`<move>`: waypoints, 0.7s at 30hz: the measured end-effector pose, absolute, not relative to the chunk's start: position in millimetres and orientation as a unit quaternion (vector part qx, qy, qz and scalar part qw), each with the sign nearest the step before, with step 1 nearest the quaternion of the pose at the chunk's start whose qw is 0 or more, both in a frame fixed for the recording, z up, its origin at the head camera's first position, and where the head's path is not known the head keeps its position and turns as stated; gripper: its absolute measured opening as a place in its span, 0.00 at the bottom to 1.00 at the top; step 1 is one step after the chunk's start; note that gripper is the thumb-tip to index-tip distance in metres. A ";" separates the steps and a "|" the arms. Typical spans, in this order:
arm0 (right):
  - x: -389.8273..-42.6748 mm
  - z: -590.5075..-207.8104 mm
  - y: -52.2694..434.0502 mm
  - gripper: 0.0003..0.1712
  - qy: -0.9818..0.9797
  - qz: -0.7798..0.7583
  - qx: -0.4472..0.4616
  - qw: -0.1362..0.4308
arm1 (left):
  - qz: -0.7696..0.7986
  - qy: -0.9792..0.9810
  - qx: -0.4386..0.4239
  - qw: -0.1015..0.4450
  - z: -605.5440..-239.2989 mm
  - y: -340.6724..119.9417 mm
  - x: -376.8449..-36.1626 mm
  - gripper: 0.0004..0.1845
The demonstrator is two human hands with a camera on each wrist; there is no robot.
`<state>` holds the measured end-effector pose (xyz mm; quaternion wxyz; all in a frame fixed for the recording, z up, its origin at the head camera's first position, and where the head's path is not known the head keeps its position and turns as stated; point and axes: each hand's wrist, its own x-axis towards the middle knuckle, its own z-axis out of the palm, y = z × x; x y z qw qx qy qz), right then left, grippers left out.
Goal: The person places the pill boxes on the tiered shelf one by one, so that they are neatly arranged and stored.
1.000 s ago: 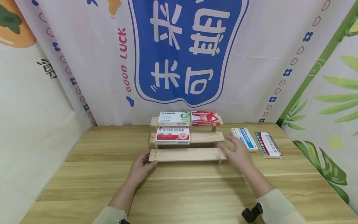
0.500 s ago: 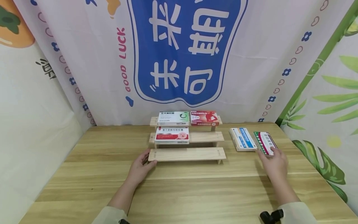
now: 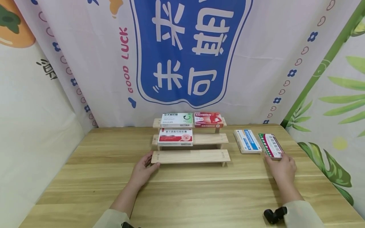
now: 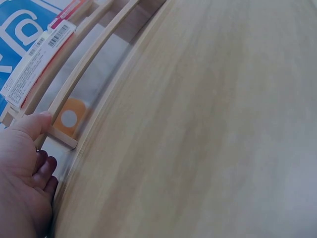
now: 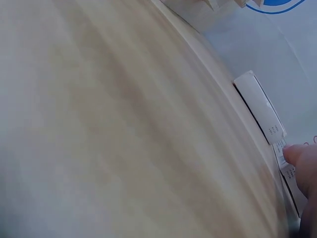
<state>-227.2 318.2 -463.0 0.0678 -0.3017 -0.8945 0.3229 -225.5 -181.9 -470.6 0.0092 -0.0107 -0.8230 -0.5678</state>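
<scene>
Reaching for the green-and-red box [image 3: 271,145] with the right hand [image 3: 280,169], fingertips touching its near end where it lies flat on the table [image 3: 182,196], far right, just beside the blue-and-white box [image 3: 247,141]. Can't tell yet whether the fingers actually pinch it or just rest against the edge; the right wrist view shows only one fingertip [image 5: 297,154] on the printed end flap. Looks like a thin cardboard medicine carton, so probably very light, stiff enough along the edges but easy to dent on the broad faces. Glossy print, so maybe a bit slippery on the wood. Best bet seems to be thumb and fingers on the two long side edges, near the middle, not squeezing the flat top. Meanwhile, left hand [image 3: 142,172] sits loosely against the left end of the bottom step of the wooden rack [image 3: 191,156], thumb [image 4: 34,124] pressing the end piece, fingers relaxed, gripping nothing.
</scene>
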 end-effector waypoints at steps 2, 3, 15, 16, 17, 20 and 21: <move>-229.4 -464.4 318.7 0.57 -0.895 0.319 -0.306 0.065 | -0.567 -0.823 -0.011 0.011 -471.0 -181.9 -225.7 0.40; -230.6 -465.0 319.1 0.57 -0.895 0.316 -0.307 0.063 | -0.568 -0.823 -0.010 0.012 -471.2 -181.8 -225.7 0.40; -229.0 -465.3 329.4 0.51 -0.892 0.324 -0.297 0.104 | -0.569 -0.822 -0.010 0.016 -471.5 -181.2 -226.9 0.39; -227.7 -464.5 330.7 0.50 -0.889 0.331 -0.299 0.108 | -0.569 -0.822 -0.010 0.015 -471.5 -181.2 -226.8 0.39; -226.5 -463.6 332.1 0.50 -0.886 0.336 -0.300 0.110 | -0.569 -0.822 -0.007 0.016 -471.6 -181.3 -226.8 0.39; -222.9 -460.2 335.2 0.49 -0.877 0.353 -0.304 0.116 | -0.568 -0.823 -0.011 0.014 -471.6 -181.5 -226.1 0.39; -221.9 -459.0 336.0 0.49 -0.876 0.356 -0.303 0.117 | -0.567 -0.823 -0.010 0.013 -471.4 -181.4 -225.8 0.39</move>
